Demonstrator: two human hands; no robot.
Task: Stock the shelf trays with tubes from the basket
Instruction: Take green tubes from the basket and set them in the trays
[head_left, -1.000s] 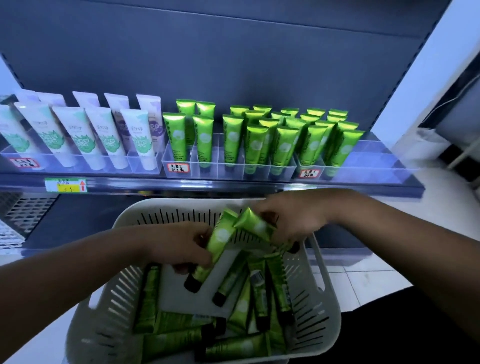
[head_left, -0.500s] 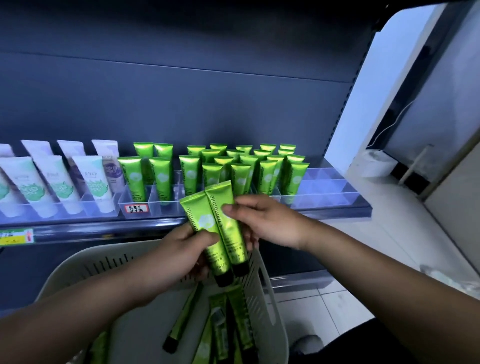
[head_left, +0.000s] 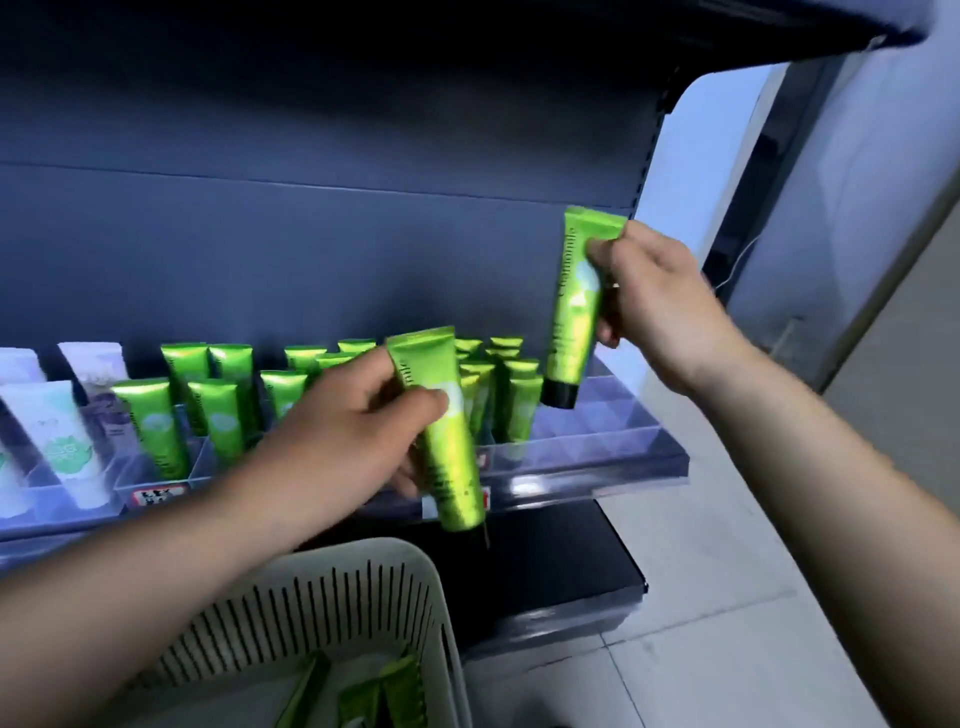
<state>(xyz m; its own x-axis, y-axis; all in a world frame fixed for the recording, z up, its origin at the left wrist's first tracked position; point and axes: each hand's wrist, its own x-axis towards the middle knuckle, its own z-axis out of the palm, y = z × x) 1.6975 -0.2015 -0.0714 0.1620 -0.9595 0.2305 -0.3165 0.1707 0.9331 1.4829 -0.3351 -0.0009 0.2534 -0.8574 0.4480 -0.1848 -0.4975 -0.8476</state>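
Our right hand (head_left: 660, 306) pinches one green tube (head_left: 574, 312) upright, cap down, above the clear shelf trays (head_left: 613, 431) near the shelf's right end. Our left hand (head_left: 353, 436) grips a second green tube (head_left: 441, 431) in front of the stocked rows (head_left: 332, 384). The basket (head_left: 332, 623) below holds more tubes (head_left: 379, 696).
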